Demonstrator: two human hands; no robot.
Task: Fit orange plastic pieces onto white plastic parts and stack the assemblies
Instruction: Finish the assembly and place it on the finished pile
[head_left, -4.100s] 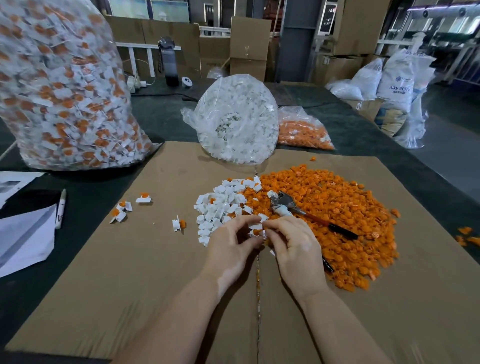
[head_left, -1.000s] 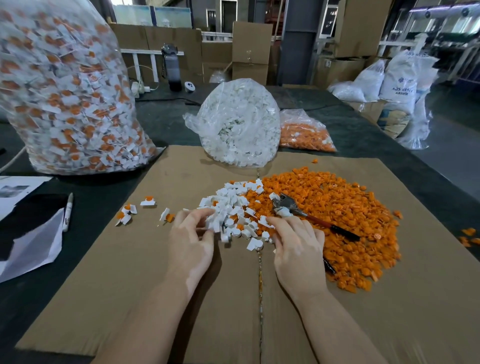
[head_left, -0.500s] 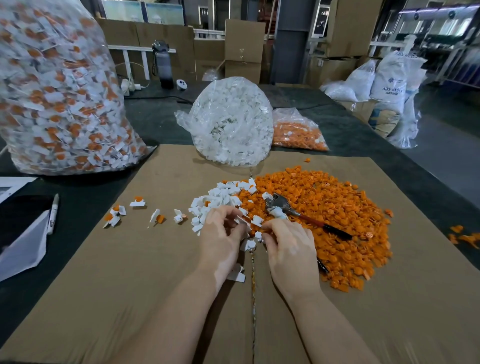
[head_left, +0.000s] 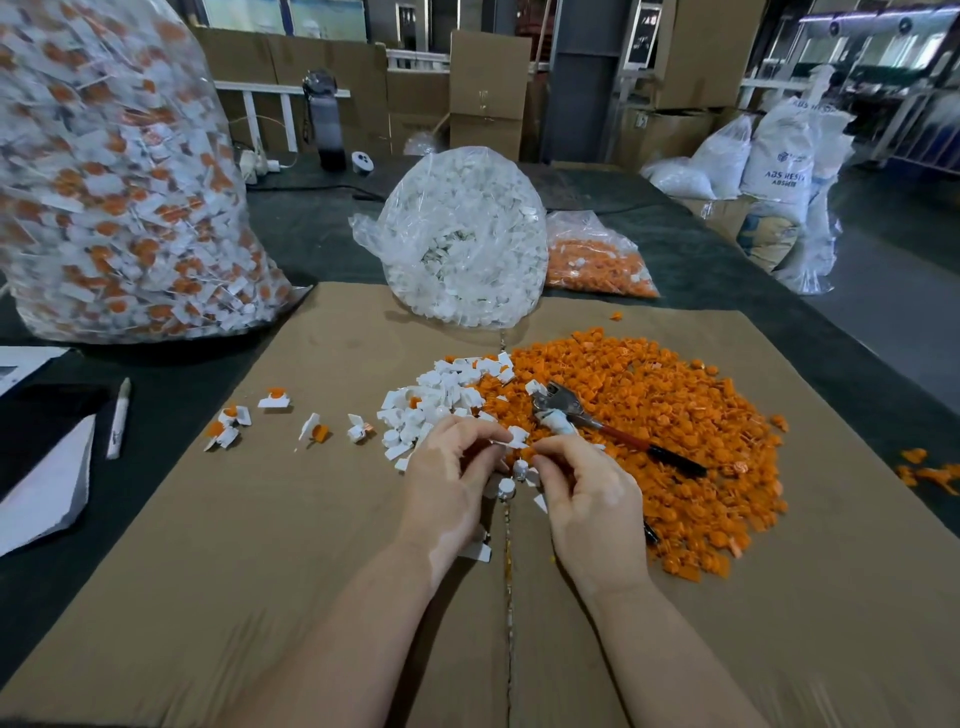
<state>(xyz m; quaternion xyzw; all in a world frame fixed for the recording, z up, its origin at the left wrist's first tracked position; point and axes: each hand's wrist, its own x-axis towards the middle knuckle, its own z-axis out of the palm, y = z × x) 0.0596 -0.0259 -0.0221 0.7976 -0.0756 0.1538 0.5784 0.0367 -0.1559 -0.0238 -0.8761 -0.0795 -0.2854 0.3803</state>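
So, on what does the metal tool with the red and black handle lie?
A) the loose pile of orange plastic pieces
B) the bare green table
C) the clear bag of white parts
A: the metal tool with the red and black handle lies across the loose pile of orange plastic pieces, on the brown cardboard sheet.

Matt brown cardboard sheet (head_left: 270, 545) covers the dark, cloth-like counter (head_left: 311, 228). On the sheet, the orange pieces (head_left: 665, 415) and white parts (head_left: 441, 395) look like smooth plastic. Beyond the sheet, glossy, crinkled clear-plastic bags (head_left: 462, 254) stand. Among the orange pieces lies a dull metal tool (head_left: 563, 408).
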